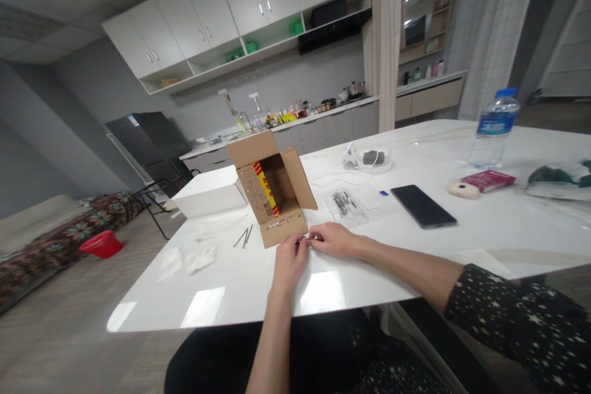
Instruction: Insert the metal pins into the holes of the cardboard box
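**Both hands pinched together in front of the open carton**

Head view: your left hand (290,258) and your right hand (333,239) meet at the near edge of the glossy white surface (240,286), fingertips touching. Between them sits a tiny metallic piece (307,240), too small to identify; the fingers of both hands are pinched closed on it. It lies just in front of the open brown cardboard box (273,192), whose lowered front flap carries rows of small silvery dots and whose inside shows a red-and-yellow printed panel. Your right forearm comes in from the lower right in a dark sleeve with pale star specks.

Left of the box, a few thin grey metal rods (244,236) lie on the surface, and beyond them stands a plain white rectangular box (210,198). Two crumpled white tissues (188,260) rest near the left corner. Right of the box you have a clear plastic bag with black print (346,205), then a black smartphone (423,205) lying flat, screen dark. Farther back sits a round white dish (375,160) holding something dark. On the far right stand a clear water bottle with a blue cap (493,129), a flat red packet (488,180) and a small cream-coloured round object (463,189) beside it.
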`<control>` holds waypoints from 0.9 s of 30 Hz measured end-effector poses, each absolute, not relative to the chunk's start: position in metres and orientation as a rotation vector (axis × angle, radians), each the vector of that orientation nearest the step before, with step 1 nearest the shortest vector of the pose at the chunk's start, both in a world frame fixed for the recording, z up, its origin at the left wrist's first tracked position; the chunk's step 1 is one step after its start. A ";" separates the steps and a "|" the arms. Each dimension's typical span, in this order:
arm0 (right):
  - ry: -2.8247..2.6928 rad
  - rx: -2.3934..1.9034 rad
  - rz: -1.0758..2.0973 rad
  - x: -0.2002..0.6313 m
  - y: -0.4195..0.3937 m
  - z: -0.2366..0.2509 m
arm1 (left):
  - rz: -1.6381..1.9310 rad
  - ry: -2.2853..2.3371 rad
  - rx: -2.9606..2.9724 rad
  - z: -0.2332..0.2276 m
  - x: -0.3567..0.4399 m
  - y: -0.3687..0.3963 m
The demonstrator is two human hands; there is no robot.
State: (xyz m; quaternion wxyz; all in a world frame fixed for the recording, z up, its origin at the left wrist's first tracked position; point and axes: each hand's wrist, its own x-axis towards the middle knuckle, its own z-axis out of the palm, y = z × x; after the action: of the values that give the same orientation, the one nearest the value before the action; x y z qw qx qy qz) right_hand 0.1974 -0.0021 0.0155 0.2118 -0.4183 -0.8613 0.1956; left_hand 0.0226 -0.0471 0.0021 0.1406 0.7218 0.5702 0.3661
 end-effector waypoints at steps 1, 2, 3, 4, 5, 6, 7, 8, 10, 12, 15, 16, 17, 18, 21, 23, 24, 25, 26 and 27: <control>-2.392 -1.166 0.546 0.197 -0.003 0.016 | 1.057 1.648 2.086 0.002 0.022 -0.047; -2.391 -1.171 0.549 0.197 -0.003 0.017 | 1.058 1.648 2.086 0.002 0.022 -0.047; -2.392 -1.176 0.552 0.197 -0.003 0.018 | 1.058 1.647 2.086 0.002 0.022 -0.047; -2.393 -1.181 0.554 0.197 -0.004 0.018 | 1.058 1.646 2.084 0.002 0.022 -0.047; -2.393 -1.184 0.554 0.197 -0.004 0.018 | 1.059 1.647 2.081 0.001 0.022 -0.046; -2.395 -1.185 0.552 0.197 -0.004 0.018 | 1.060 1.648 2.077 0.001 0.023 -0.046; -2.397 -1.185 0.549 0.197 -0.004 0.018 | 1.060 1.649 2.075 0.002 0.023 -0.046; -2.398 -1.185 0.545 0.198 -0.004 0.018 | 1.059 1.648 2.074 0.002 0.023 -0.046; -2.401 -1.182 0.541 0.197 -0.004 0.018 | 1.057 1.650 2.074 0.002 0.023 -0.047; -2.400 -1.183 0.540 0.197 -0.003 0.018 | 1.054 1.655 2.077 0.003 0.023 -0.048; -2.398 -1.184 0.534 0.197 -0.003 0.017 | 1.051 1.658 2.078 0.003 0.024 -0.048; -2.398 -1.183 0.532 0.197 -0.003 0.017 | 1.050 1.656 2.079 0.003 0.024 -0.048; -2.398 -1.179 0.531 0.197 -0.003 0.017 | 1.048 1.654 2.080 0.003 0.024 -0.049; -2.398 -1.175 0.532 0.197 -0.003 0.017 | 1.046 1.652 2.082 0.002 0.024 -0.049; -2.395 -1.167 0.535 0.197 -0.003 0.017 | 1.041 1.659 2.080 0.002 0.023 -0.049; -2.393 -1.169 0.538 0.197 -0.003 0.017 | 1.044 1.667 2.074 0.002 0.023 -0.049; -2.392 -1.171 0.540 0.198 -0.004 0.017 | 1.046 1.668 2.071 0.002 0.023 -0.049; -2.393 -1.173 0.543 0.198 -0.004 0.017 | 1.047 1.665 2.070 0.002 0.023 -0.049; -2.392 -1.177 0.545 0.198 -0.004 0.017 | 1.050 1.660 2.070 0.002 0.023 -0.050; -2.393 -1.179 0.545 0.197 -0.004 0.018 | 1.052 1.657 2.069 0.003 0.023 -0.050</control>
State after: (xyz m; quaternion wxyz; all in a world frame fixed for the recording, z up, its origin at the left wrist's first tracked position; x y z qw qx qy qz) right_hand 0.1975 -0.0036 0.0177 0.2079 -0.4235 -0.8597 0.1957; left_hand 0.0229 -0.0499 0.0025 0.1443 0.7178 0.5751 0.3649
